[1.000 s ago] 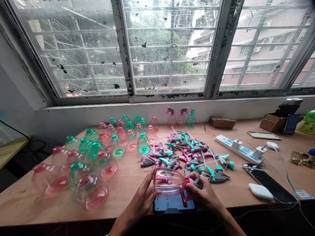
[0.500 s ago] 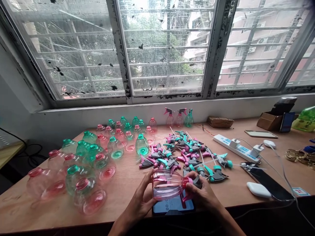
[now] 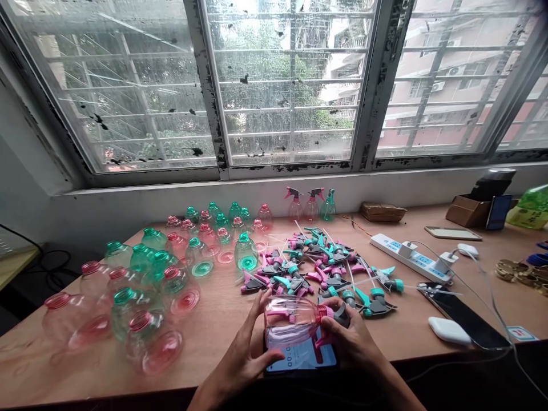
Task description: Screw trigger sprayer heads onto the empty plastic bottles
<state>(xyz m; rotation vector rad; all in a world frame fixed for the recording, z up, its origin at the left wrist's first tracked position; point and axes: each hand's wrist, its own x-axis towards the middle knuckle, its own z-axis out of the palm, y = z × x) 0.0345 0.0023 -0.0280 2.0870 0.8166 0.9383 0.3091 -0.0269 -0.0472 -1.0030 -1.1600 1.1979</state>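
Observation:
A clear pink spray bottle point(image 3: 291, 322) lies sideways in front of me, its pink and grey spray head point(image 3: 336, 314) fitted at the neck. My right hand point(image 3: 353, 334) is closed on the head and collar. At the base end, my left hand point(image 3: 250, 339) curves around the bottle, its thumb along the lower near side. Beneath the bottle is a phone point(image 3: 302, 357) with a lit screen showing digits, partly covered. Beyond my hands spreads a pile of loose trigger spray heads point(image 3: 325, 268) in pink, teal and grey.
Several open pink and green bottles point(image 3: 160, 265) stand on the left of the wooden table point(image 3: 226, 342). Three spray bottles with heads point(image 3: 311, 205) stand by the wall. On the right are a power strip point(image 3: 411, 257) with cables, a dark phone point(image 3: 464, 317) and a white case point(image 3: 448, 330).
My left thumb has shifted on the bottle's near side, its tip now farther right over the phone. The right hand still grips the spray head.

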